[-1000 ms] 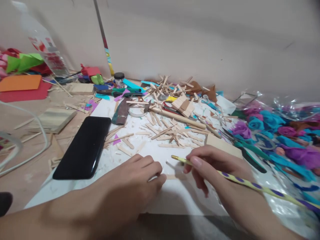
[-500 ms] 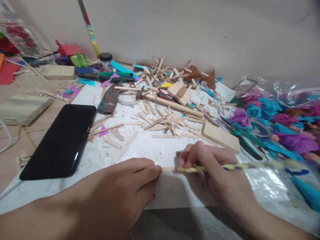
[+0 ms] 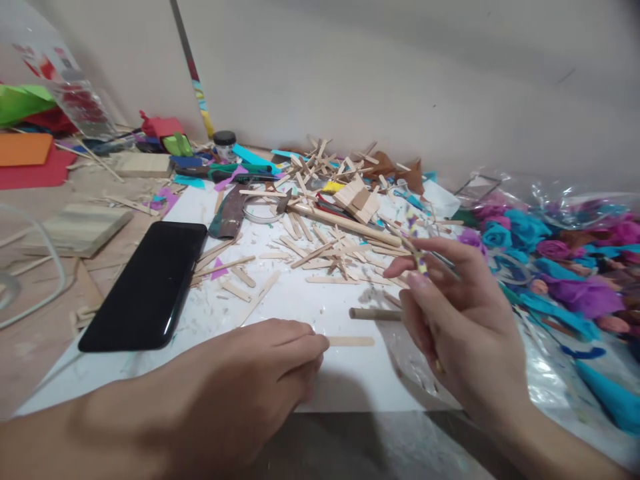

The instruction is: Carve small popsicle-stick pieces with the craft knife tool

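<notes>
My left hand (image 3: 280, 370) lies low over the white paper, its thumb and fingers closed on one end of a wooden craft stick (image 3: 353, 341). The stick's free end points right, flat against the paper. In my right hand (image 3: 465, 320), raised a little to the right, a slim yellow-and-purple patterned pencil (image 3: 421, 263) slants between thumb and fingers. A round brown rod (image 3: 373, 313) extends left from beneath that hand; whether any finger touches it cannot be seen.
A black phone (image 3: 145, 287) lies left of my hands. Behind are scattered craft sticks (image 3: 333, 257), a hammer (image 3: 345, 223) and a clear jar with a black lid (image 3: 225, 141). Crepe paper flowers (image 3: 530, 230) crowd the right side. Wood blocks (image 3: 80, 227) sit at left.
My right hand has lifted away from the craft stick, up and right, and the pencil has swung from lying level to a steep slant. My left hand still pins the stick.
</notes>
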`<state>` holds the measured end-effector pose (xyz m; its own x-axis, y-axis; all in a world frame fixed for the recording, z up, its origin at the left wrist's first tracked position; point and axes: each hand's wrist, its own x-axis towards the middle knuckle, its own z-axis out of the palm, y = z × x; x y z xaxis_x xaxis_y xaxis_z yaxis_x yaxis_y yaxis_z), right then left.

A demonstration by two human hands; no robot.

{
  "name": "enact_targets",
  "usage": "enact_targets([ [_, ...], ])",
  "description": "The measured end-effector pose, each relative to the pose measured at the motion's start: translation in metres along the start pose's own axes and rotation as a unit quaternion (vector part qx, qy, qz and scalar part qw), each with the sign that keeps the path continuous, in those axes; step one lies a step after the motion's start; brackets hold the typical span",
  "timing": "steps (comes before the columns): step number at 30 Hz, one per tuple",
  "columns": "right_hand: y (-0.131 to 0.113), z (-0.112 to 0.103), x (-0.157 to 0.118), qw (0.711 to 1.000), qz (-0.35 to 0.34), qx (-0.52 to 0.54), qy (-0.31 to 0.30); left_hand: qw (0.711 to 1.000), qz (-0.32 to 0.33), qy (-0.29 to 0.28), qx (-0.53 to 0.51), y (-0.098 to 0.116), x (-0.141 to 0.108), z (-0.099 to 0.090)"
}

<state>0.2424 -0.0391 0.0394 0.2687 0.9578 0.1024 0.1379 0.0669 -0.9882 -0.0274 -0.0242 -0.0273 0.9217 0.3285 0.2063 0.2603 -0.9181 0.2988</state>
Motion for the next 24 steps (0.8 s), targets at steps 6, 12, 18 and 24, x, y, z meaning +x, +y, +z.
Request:
enact_targets([
  [6,-0.004,-0.008,0.004,0.995,0.062,0.039,-0.068,0.999,0.037,0.008,-0.008,-0.004,0.012,-0.007],
  [12,0.013,0.001,-0.011,0.994,0.061,-0.064,-0.068,0.999,-0.015,-0.019,-0.028,-0.004,0.015,-0.02],
  [18,0.009,0.017,-0.009,0.987,0.044,-0.136,-0.071,1.0,0.001,-0.006,0.006,-0.011,0.018,-0.025],
  [24,0.013,0.022,-0.012,0.982,0.047,-0.155,-0.1,0.999,-0.035,0.026,0.0,-0.015,0.02,-0.027],
])
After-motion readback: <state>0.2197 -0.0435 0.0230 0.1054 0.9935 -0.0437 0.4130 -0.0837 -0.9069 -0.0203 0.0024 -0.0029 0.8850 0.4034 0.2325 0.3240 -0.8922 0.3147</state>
